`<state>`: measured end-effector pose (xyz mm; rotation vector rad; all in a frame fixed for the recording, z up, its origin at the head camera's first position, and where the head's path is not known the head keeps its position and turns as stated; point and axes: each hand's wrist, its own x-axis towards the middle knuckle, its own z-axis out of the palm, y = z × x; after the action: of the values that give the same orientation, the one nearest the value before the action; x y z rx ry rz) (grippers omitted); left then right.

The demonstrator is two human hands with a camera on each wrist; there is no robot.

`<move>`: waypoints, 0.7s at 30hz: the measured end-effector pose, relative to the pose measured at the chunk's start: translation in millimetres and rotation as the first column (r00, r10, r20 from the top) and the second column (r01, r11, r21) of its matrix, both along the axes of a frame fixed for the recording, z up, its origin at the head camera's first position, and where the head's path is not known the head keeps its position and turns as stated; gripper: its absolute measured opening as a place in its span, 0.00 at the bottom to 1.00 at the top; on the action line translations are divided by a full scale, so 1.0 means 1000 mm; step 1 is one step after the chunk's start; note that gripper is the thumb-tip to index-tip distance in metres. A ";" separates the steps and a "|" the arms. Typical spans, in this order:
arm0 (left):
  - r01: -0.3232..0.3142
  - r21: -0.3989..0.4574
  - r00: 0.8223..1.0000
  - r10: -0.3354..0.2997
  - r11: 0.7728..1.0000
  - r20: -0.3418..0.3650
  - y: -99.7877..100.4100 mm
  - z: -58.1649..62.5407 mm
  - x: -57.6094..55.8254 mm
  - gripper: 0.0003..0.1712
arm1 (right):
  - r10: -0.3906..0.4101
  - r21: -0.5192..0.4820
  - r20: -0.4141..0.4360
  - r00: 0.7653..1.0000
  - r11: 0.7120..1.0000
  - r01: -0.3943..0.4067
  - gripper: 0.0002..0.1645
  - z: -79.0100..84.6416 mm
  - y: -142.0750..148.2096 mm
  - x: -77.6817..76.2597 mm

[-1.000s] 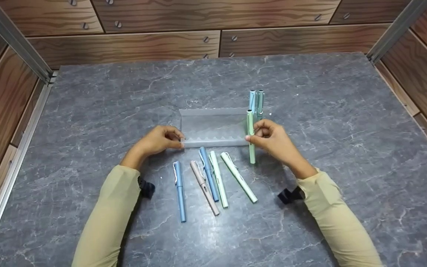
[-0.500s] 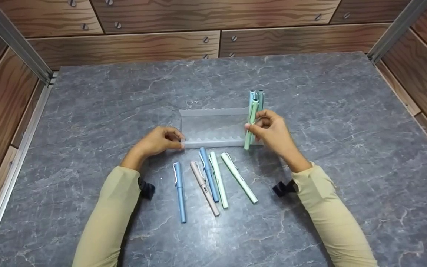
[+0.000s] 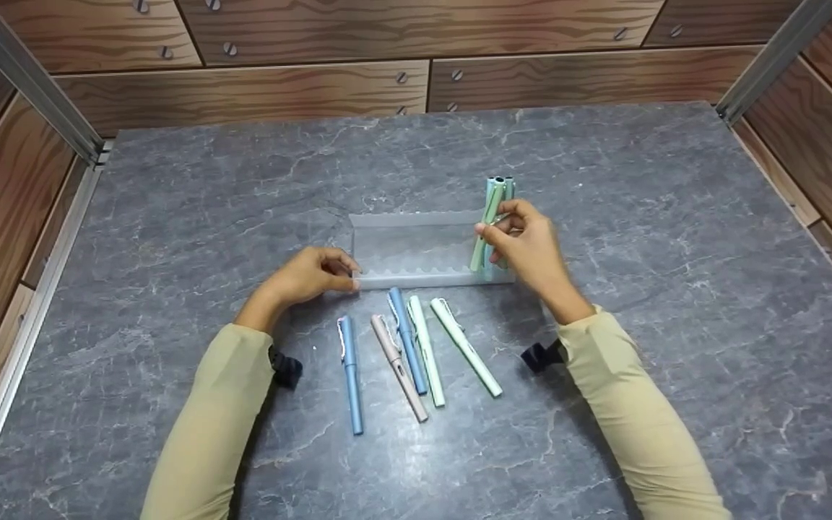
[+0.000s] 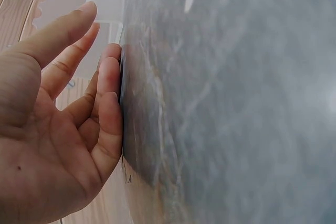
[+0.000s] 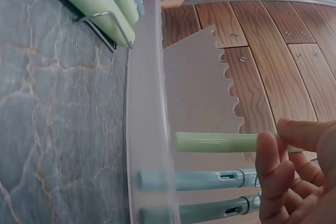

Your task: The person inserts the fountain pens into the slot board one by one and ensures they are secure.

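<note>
I am viewing a person's work at a grey marbled table [image 3: 625, 195] through 3 cameras. Nearest, 2 pale sleeves [image 3: 199, 419] [image 3: 640, 419] are entering from left and right, each bearing a black wrist device [image 3: 287, 368] [image 3: 540, 357]. Farther in, 5 capped pens are lying loose, their clipped ends pointing to the far side. From left to right I am counting a blue pen [image 3: 351, 375] lying apart, a taupe pen [image 3: 399, 367], a second blue pen [image 3: 406, 339], a pale green pen [image 3: 427, 350] and another pale green pen [image 3: 466, 348], which is slanting to the near right. The middle 3 are lying close together; I am not able to tell whether they are touching.

Just beyond, a translucent holder [image 3: 416, 280] is resting lengthwise, showing a row of scalloped notches. At its left end the left hand [image 3: 306, 274] is grasping the near corner between thumb and forefinger, the other fingers bending toward the palm. Over its right part the right hand [image 3: 528, 242] is pinching a light green pen [image 5: 215, 142], which is tilting with its upper end to the right. Whether its lower end is touching the holder, I am not able to tell. Just right of it, a light blue pen [image 5: 189, 180] and a dark green pen [image 5: 205, 212] are standing in the holder. Farthest, wood-patterned panels [image 3: 243, 90] are closing off the scene.
</note>
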<state>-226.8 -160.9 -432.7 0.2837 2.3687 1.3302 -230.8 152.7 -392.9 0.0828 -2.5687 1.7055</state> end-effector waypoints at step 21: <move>0.007 0.008 1.000 -0.007 1.000 0.000 0.000 0.000 0.000 0.13 | 0.023 0.171 0.013 1.000 0.985 -0.025 0.21 -0.009 -0.004 -0.006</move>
<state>-226.8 -160.9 -432.9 0.2946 2.3606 1.3368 -236.5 148.7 -402.2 0.1129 -2.7287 1.4922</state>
